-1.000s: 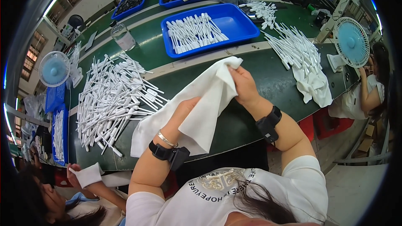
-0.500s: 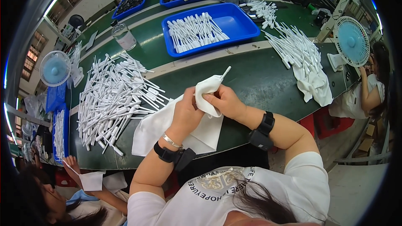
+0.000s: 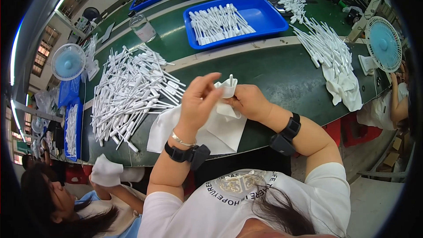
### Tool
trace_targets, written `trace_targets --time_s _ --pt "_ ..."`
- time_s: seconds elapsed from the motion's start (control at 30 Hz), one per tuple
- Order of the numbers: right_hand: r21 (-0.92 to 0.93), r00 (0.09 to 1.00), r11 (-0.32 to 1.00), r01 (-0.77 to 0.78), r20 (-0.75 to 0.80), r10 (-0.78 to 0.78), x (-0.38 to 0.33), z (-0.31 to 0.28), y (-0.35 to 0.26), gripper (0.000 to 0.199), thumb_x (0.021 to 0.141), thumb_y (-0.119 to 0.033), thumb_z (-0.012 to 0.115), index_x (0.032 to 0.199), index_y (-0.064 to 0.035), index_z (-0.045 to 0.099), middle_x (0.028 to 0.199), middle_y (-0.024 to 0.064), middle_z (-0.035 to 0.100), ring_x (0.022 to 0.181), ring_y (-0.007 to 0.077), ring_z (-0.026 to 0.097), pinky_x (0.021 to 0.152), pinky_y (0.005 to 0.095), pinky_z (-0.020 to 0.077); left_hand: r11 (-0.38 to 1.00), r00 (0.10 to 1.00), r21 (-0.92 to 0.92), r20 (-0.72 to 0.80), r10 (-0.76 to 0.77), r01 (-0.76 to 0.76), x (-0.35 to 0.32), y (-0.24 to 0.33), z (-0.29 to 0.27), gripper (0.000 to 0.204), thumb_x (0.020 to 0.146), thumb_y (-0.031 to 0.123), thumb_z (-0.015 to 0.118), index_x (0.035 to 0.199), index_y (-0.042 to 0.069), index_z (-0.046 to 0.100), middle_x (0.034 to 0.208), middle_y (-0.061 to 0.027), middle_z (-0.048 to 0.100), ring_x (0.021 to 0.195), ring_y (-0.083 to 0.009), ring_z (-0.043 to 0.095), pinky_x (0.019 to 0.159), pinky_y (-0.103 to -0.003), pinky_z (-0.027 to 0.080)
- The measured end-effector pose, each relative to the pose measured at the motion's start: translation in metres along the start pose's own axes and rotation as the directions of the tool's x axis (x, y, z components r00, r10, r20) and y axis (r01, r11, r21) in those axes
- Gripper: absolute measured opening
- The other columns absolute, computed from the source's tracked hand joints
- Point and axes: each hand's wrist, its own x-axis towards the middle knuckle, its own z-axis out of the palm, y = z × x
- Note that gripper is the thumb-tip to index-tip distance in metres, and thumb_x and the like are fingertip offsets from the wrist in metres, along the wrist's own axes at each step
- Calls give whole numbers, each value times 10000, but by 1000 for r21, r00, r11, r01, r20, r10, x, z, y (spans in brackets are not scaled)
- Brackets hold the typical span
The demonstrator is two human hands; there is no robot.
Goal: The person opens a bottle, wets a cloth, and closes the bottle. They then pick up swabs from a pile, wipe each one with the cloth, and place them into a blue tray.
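My right hand [image 3: 247, 101] grips a white plastic dropper [image 3: 230, 79] wrapped in a fold of a white cloth [image 3: 211, 128], with only the dropper's tip poking up. My left hand [image 3: 197, 101] is raised beside it, fingers spread, touching the cloth's upper edge. The rest of the cloth hangs down onto the green table [image 3: 277, 70] in front of me. A big heap of white droppers [image 3: 132, 92] lies just left of my hands.
A blue tray [image 3: 264, 17] with several droppers sits beyond my hands. More droppers [image 3: 324, 44] and a cloth [image 3: 346, 88] lie at the right near a small fan [image 3: 382, 44]. Another fan [image 3: 68, 61] stands left. A person [image 3: 57, 202] at lower left holds a cloth.
The cloth, held spread out a second ago, has been gathered around a dropper. My hands came together, and my left hand has now lifted off with fingers apart.
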Motion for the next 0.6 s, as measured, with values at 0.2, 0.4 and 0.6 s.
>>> trace_targets --time_s 0.2,0.4,0.6 --pt "-221 970 946 238 103 -220 -1 2 9 168 781 -169 603 871 -28 591 802 143 608 710 277 588 622 340 470 910 946 297 -50 319 -291 -2 4 3 179 846 53 541 1018 3 547 794 -26 541 606 -69 473 554 -192 391" --pt "338 942 914 -223 315 114 3 -15 25 245 814 -93 537 1042 -3 551 870 58 612 771 164 579 697 281 461 896 966 -444 -236 -106 -11 6 -6 -22 125 898 102 479 952 5 535 805 -33 562 605 -57 485 555 -175 391" --pt "621 958 730 -285 185 218 8 5 3 306 893 -175 445 1155 -21 477 919 20 574 789 118 542 719 261 447 850 976 -508 -73 -203 139 5 -11 -4 102 900 99 473 945 17 514 830 -48 580 630 -59 500 581 -176 414"
